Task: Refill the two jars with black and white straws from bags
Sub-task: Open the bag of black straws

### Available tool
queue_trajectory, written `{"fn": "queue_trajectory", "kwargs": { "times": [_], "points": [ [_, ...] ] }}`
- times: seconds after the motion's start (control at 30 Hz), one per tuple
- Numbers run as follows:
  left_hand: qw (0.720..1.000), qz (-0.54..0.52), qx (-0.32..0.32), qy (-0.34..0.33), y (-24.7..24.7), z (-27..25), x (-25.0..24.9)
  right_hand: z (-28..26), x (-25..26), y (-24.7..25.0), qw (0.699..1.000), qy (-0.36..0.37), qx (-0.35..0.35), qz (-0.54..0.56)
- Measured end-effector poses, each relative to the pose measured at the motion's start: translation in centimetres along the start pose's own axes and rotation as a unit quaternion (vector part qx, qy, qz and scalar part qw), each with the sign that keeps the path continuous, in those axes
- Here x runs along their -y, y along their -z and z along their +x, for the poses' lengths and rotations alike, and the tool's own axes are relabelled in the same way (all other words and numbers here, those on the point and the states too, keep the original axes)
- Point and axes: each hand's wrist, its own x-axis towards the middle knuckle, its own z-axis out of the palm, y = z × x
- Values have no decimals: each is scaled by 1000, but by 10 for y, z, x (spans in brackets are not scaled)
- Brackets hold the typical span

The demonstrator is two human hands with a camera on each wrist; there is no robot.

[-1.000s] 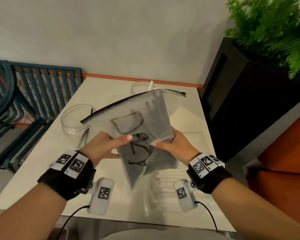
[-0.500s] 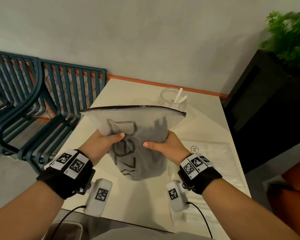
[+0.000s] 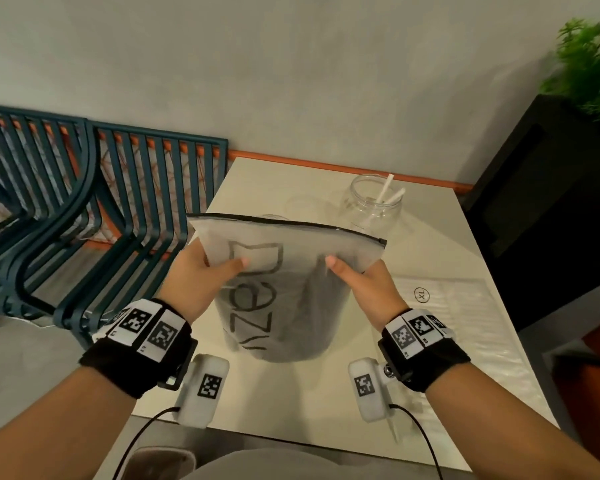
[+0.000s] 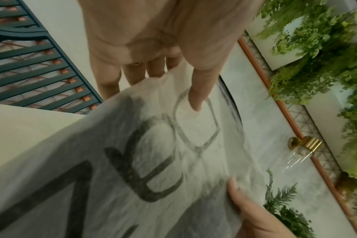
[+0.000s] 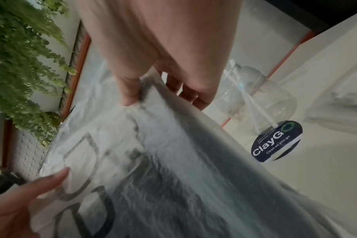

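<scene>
I hold a frosted zip bag (image 3: 291, 289) upright over the table, dark black straws showing through its lower half. My left hand (image 3: 205, 271) pinches its upper left corner, thumb on the front, and my right hand (image 3: 357, 282) pinches the upper right. The black zip edge on top looks closed. The wrist views show the left hand (image 4: 173, 80) and right hand (image 5: 153, 90) gripping the bag (image 4: 153, 161) (image 5: 173, 177). A clear jar (image 3: 371, 206) (image 5: 261, 103) holding two white straws (image 3: 387, 190) stands at the back right. A second jar's rim (image 3: 274, 216) peeks over the bag.
A flat bag of white straws (image 3: 458, 306) lies on the table's right side. The cream table (image 3: 291, 403) has teal slatted chairs (image 3: 101, 220) to its left and a black planter with a fern (image 3: 568, 185) to its right. A round dark sticker (image 5: 275, 141) lies beside the jar.
The bag has gone from tilted to upright. Both hands have slid from its middle up to the corners under the zip edge. The head view has swung left.
</scene>
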Motion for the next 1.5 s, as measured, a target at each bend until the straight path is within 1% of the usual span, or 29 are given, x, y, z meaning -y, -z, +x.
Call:
{"fn": "queue_trajectory", "kwargs": {
  "times": [0.1,0.2,0.27,0.33,0.37,0.43,0.47,0.5,0.53,0.57,0.6,0.63,0.67,0.7,0.77,0.8,0.87,0.93,1.0,1.17,1.23,1.3,1.37,1.43,1.5],
  "points": [
    [998,-53,-17,-11,10,1,-3,-1,4,-7,998,37,-35,-36],
    [995,-89,-22,-29,18,3,-11,-4,15,-13,994,70,-77,-21],
    [995,-82,-44,-41,22,7,-13,-8,19,-15,995,66,-72,2],
    [992,-49,-87,-77,27,10,-12,-10,19,-16,996,34,-78,37],
    [988,-34,-110,-102,29,10,-13,-10,17,-16,995,32,-89,41],
    [975,7,-142,-170,31,9,-20,-9,16,-13,992,64,-110,-4],
    [961,62,-157,-217,30,7,-24,-10,18,-11,991,78,-106,-36],
    [938,140,-167,-268,28,5,-30,-10,20,-9,989,91,-95,-69],
    [907,225,-166,-314,24,5,-36,-11,23,-8,988,102,-80,-89],
    [873,302,-148,-352,18,4,-42,-12,26,-6,987,103,-71,-98],
    [846,363,-115,-373,10,4,-47,-12,27,-5,988,102,-73,-93],
    [829,408,-71,-375,1,5,-50,-12,30,-5,988,97,-85,-81],
    [825,439,-26,-355,-7,7,-53,-12,31,-4,989,93,-97,-62],
    [831,452,12,-326,-15,9,-54,-13,34,-3,989,88,-109,-43],
    [856,427,53,-286,-25,16,-54,-15,37,1,989,75,-125,5],
    [865,408,61,-287,-27,19,-54,-16,39,5,989,70,-126,30],
    [869,385,65,-302,-27,25,-54,-19,43,11,990,63,-115,57],
    [875,371,70,-303,-28,29,-53,-21,47,16,989,58,-108,83],
    [887,349,82,-291,-30,29,-53,-21,52,19,988,47,-96,107],
    [915,286,149,-242,-49,24,-71,-20,63,14,988,23,-60,139],
    [916,262,160,-258,-63,23,-80,-20,68,8,990,20,-52,132],
    [913,247,154,-286,-74,23,-86,-20,71,4,991,26,-49,118],
    [907,261,141,-299,-82,22,-91,-18,74,2,993,34,-60,99],
    [892,297,134,-313,-86,23,-91,-15,73,2,993,38,-78,81],
    [871,341,129,-329,-86,24,-89,-12,72,-1,993,41,-89,68]
  ]
}}
